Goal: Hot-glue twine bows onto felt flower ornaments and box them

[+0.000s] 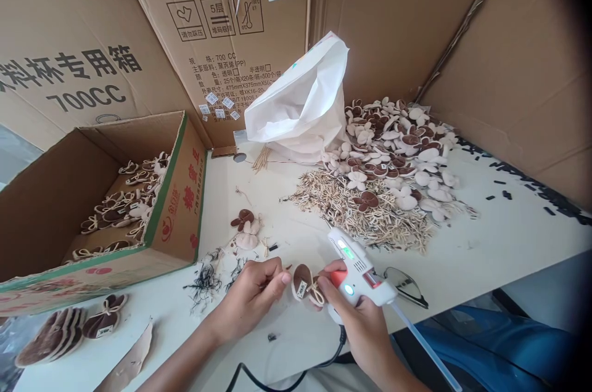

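My right hand (358, 309) is wrapped round a white hot glue gun (356, 262) with a green light, its nozzle tilted up and left; a clear glue stick (428, 346) runs out of its back. The thumb and a finger of that hand also pinch a small brown-and-cream plush shoe (303, 281) with a tan lace bow and a white label. My left hand (259, 290) is closed, fingers curled, just left of the shoe; what it pinches, if anything, is too small to make out. Brown and cream plush pieces (247, 228) lie beyond it.
A cardboard box (178, 201) holding several laced shoes stands left. Heaps of tan cord bits (393, 219) and plush pieces (393, 139) lie right, near a white bag (300, 114). Glasses (407, 286) rest beside the gun. A black cable (277, 384) crosses the front; black threads (206, 278) lie left.
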The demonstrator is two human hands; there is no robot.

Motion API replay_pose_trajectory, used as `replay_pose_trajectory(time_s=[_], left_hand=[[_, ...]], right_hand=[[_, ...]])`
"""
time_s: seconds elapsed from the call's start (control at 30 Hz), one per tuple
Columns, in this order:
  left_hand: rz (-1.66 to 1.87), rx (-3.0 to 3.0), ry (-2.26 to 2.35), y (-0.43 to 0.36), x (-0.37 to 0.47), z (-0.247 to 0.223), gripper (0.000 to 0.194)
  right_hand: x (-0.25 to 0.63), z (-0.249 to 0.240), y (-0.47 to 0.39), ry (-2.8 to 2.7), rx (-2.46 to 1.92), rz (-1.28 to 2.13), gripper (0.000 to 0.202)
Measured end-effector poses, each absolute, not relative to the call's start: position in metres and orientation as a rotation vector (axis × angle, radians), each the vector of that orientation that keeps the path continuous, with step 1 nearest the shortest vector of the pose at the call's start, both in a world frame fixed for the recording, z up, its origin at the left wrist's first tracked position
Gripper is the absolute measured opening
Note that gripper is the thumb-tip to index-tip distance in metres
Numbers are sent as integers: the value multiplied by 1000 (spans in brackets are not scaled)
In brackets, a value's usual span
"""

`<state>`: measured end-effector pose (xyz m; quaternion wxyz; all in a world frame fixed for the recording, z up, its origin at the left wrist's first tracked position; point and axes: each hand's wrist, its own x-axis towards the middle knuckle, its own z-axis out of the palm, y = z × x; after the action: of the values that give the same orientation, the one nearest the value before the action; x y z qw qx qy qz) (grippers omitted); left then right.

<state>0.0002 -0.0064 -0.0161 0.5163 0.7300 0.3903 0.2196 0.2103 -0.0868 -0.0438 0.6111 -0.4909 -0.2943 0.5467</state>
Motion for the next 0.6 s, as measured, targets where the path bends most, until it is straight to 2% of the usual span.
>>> replay_pose_trajectory(time_s=[0.17, 0.37, 0.47, 0.6], left_hand=[[612, 1661, 992, -5, 3, -14, 53], [721, 1629, 1034, -3, 4, -8, 34], [610, 1689, 1017, -5, 5, -4, 37], [543, 1790, 876, -9, 9, 3, 51]], right_hand=[[211, -45, -85, -695, -1099, 1272, 22], [209, -42, -85, -670, -1078, 1278, 22], [210, -41, -85, -682, -1129, 1251, 25], [210, -37, -86, -684, -1186, 1225, 28]])
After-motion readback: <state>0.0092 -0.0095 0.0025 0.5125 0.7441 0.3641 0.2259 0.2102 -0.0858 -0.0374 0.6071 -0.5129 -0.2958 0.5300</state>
